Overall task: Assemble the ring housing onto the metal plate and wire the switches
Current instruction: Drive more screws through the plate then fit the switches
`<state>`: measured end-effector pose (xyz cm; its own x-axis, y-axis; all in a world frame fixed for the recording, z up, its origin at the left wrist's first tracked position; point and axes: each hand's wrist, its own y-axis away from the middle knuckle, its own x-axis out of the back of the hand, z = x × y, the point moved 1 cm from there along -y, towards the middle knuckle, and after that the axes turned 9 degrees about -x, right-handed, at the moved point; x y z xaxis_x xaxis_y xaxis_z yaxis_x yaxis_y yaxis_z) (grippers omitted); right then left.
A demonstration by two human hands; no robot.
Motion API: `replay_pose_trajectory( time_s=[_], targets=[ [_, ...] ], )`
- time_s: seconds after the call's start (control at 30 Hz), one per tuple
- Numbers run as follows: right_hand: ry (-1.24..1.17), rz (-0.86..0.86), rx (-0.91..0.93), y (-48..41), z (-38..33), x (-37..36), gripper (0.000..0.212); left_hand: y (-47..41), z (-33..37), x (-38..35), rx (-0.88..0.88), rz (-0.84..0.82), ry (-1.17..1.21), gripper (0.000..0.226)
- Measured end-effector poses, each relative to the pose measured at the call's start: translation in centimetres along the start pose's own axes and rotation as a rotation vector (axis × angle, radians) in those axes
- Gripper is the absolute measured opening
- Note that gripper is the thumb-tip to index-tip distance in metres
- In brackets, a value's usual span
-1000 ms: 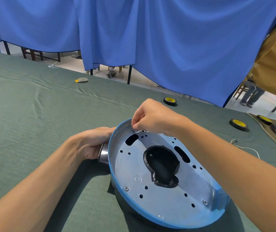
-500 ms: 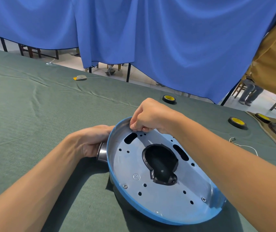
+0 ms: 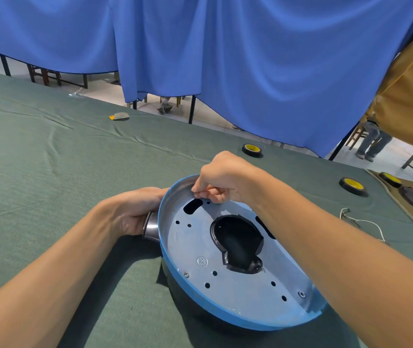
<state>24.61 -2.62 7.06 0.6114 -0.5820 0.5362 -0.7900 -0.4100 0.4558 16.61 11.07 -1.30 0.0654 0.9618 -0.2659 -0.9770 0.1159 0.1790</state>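
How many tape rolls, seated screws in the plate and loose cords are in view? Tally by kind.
Tape rolls: 3
Screws in the metal plate: 2
White cord: 1
Total: 6

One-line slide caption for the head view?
Left hand grips the blue-rimmed housing at its side while right hand fingertips pinch at the metal plate far edge.

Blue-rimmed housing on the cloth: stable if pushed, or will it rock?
Likely rocks: the blue-rimmed housing sits tilted on a dark rounded underside, and the left hand grips its metal stub as if steadying it. Probably rigid: the metal plate looks screwed in. The cloth should limit sliding.
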Motion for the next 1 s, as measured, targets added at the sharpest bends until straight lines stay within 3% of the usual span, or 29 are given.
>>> replay_pose_trajectory(
  time_s=[0.1, 0.2, 0.27, 0.33, 0.4, 0.63, 1.0],
  targets=[
    [0.1, -0.039, 0.121, 0.3, 0.2, 0.8, 0.004, 0.1, 0.0, 0.1, 0.009, -0.014, -0.001, 0.017],
    [0.448, 0.226, 0.41, 0.3, 0.2, 2.2, 0.009, 0.0, -0.1, 0.3, 0.022, 0.015, -0.016, 0.016],
    [0.528, 0.313, 0.569, 0.2, -0.3, 2.8, 0.007, -0.1, -0.2, 0.5, 0.038, 0.053, -0.032, 0.016],
    [0.702, 0.169, 0.572, -0.2, -0.6, 2.8, 0.024, -0.1, -0.2, 0.6, 0.054, 0.067, -0.034, 0.017],
    [0.835, 0.035, 0.496, -0.6, -0.5, 2.6, 0.023, -0.2, -0.3, 0.7, 0.069, 0.078, -0.057, 0.019],
    [0.596, -0.03, 0.514, -1.4, -1.0, 3.0, 0.007, -0.8, -0.4, 0.8, 0.112, 0.168, -0.093, 0.016],
    [0.578, -0.103, 0.514, -1.4, -1.1, 3.5, 0.006, -0.9, -0.3, 0.5, 0.144, 0.194, -0.098, 0.016]
  ],
)
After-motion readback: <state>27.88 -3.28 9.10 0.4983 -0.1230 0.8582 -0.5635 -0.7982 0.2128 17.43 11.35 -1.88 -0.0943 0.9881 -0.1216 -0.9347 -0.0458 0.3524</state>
